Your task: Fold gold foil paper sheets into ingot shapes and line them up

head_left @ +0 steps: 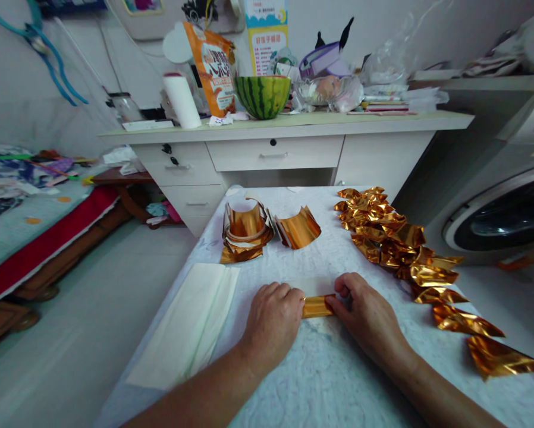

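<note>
A narrow strip of gold foil paper [318, 307] lies between my hands over the cloth-covered table. My left hand [273, 318] is closed on its left end, the fingers curled. My right hand [365, 312] pinches the right end between thumb and fingers. A pale sheet shows just behind the strip, partly hidden. Farther back stand a curled stack of gold foil sheets [247, 229] and a smaller curved stack [299, 229]. To the left lies a pile of white paper sheets [184, 324]. Folded gold foil pieces [383, 232] form a long heap on the right.
Behind the table [258, 386] is a white desk [276, 156] bearing a watermelon half [262, 95], an orange snack bag [211, 71] and a white paper roll [182, 101]. A washing machine [508, 196] stands at right, a bed [48, 220] at left.
</note>
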The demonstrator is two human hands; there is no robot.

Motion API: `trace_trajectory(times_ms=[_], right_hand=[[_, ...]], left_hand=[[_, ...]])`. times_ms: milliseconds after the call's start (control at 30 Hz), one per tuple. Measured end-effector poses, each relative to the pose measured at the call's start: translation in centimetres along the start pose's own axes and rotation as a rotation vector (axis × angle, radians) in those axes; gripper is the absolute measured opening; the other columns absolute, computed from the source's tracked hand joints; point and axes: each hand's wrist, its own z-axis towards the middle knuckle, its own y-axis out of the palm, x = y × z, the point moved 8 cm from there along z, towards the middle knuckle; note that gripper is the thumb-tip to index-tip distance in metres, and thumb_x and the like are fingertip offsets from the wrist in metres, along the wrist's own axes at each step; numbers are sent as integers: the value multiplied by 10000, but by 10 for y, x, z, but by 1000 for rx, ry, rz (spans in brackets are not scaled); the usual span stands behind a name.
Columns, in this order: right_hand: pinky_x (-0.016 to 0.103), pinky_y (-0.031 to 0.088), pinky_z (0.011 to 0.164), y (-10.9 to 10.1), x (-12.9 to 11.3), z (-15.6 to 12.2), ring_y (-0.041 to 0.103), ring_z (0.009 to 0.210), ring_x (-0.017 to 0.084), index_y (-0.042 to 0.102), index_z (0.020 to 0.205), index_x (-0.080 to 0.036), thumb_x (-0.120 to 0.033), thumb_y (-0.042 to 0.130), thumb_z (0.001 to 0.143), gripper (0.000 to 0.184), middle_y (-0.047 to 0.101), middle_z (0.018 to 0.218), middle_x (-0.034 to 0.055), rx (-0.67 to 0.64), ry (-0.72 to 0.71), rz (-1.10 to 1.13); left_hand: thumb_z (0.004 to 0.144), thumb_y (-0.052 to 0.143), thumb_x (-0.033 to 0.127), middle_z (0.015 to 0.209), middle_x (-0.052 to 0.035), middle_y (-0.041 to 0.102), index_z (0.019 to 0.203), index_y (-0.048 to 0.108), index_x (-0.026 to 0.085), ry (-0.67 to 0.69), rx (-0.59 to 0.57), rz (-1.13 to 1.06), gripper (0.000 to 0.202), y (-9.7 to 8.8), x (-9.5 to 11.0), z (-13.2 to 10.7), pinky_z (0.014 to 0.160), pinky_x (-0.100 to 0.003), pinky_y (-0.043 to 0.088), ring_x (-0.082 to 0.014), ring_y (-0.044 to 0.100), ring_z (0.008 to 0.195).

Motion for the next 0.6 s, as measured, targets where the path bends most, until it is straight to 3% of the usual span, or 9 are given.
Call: trace_trajectory(times_ms=[433, 600], right_hand=[[263, 337, 572, 0, -1, 1, 570, 651, 162, 560, 820, -229, -267, 587, 814, 46, 595, 770, -10, 2, 2, 5], [288, 375, 642, 3, 0, 3, 600, 717, 178, 617, 851, -224, -261, 585, 832, 54, 605, 827, 4, -64, 24, 4]], left_hand=[[907, 541, 157, 815, -15, 658, 821, 629, 200, -3, 8, -7, 130, -1, 0, 1, 757, -337, 415, -196, 571, 800], [908, 544, 165, 817, -13, 660, 833, 633, 205, -14, 14, -28, 123, -1, -1, 1, 757, -337, 414, -197, 573, 800]])
